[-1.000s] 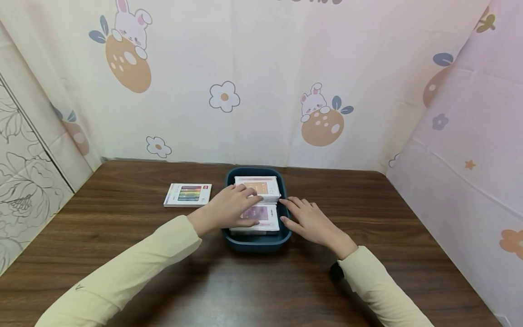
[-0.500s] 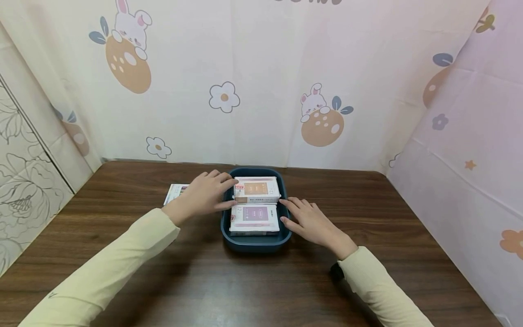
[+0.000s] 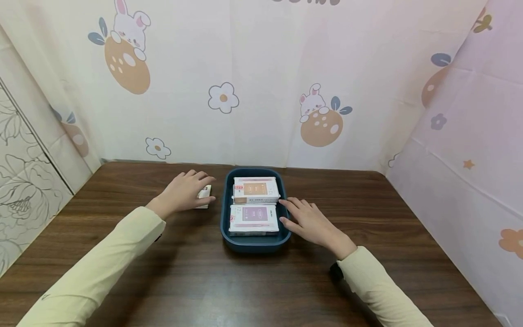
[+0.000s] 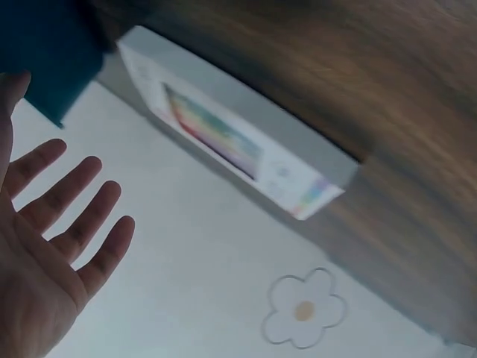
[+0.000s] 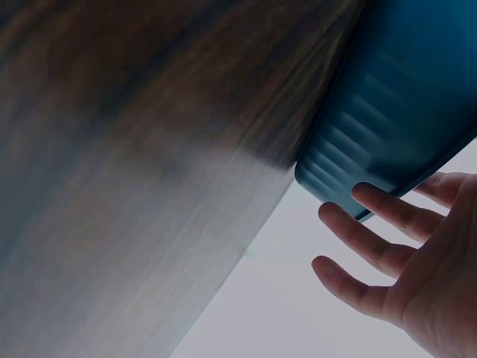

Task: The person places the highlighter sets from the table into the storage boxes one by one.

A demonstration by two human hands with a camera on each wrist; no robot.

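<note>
My left hand (image 3: 182, 191) hovers with spread fingers above a flat white box (image 3: 204, 196), left of the blue bin. It covers most of that box in the head view. In the left wrist view, the white box (image 4: 231, 127) shows a rainbow-coloured panel and lies apart from the fingers. Inside the dark blue bin (image 3: 255, 247) sit two white boxes, one with an orange label (image 3: 256, 188) at the back and one with a purple label (image 3: 254, 219) in front. My right hand (image 3: 312, 222) rests its fingertips at the bin's right rim, fingers relaxed.
The brown wooden table (image 3: 347, 290) runs back to a patterned curtain (image 3: 261, 127). Another curtain (image 3: 461, 181) borders the right side. Toward the front, the bin has a bare strip of floor before the purple-labelled box.
My left hand has moved left, away from the two boxes in the bin, to above the flat white box. The right hand stays at the rim.
</note>
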